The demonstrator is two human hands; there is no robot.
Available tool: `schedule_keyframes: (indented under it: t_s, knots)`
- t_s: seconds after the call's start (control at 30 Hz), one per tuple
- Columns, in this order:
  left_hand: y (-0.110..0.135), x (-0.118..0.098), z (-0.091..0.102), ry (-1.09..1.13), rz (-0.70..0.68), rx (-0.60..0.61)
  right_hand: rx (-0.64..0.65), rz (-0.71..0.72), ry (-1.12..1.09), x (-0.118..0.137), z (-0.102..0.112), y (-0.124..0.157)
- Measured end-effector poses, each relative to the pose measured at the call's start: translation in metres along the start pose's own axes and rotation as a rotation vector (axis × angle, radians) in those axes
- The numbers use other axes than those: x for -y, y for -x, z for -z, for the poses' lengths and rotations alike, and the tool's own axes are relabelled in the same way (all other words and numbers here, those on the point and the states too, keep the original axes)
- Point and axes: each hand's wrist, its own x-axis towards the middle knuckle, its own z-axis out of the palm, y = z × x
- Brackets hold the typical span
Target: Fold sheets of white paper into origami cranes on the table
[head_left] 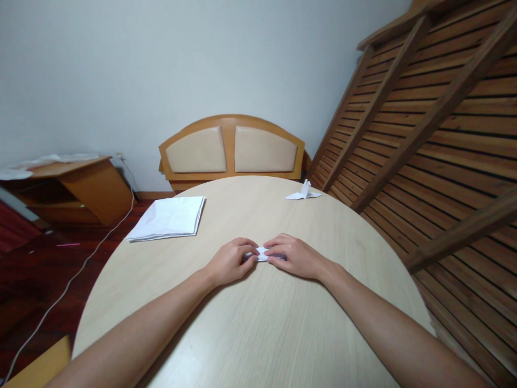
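Note:
A small folded piece of white paper (262,254) lies at the middle of the round table (242,323), between my two hands. My left hand (233,261) has its fingers and thumb closed on the paper's left end. At the other end, my right hand (297,256) grips it with thumb and fingers. Most of the paper is hidden under my fingers; only a short stretch shows between them. Farther back on the right stands a white paper crane (305,191) with its wings spread.
A stack of white paper (169,216) lies near the table's left edge. Beyond the table stands a headboard (230,145) with two cream panels. Wooden slats (436,124) lean along the right. A white cable (86,261) runs across the floor by a wooden cabinet (92,188).

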Motion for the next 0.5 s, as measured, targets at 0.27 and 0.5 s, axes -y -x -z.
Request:
schedule_keyframes:
  t_s: [0.27,0.5]
  knots:
    - [-0.0005,-0.0007,0.0003,0.038,-0.003,-0.014,0.010,-0.003,-0.009,0.0008,-0.0017,-0.0004]
    - [-0.0001,0.0009,-0.0005,0.056,-0.023,-0.010,-0.019,0.007,-0.036,0.0016,-0.0029,-0.0013]
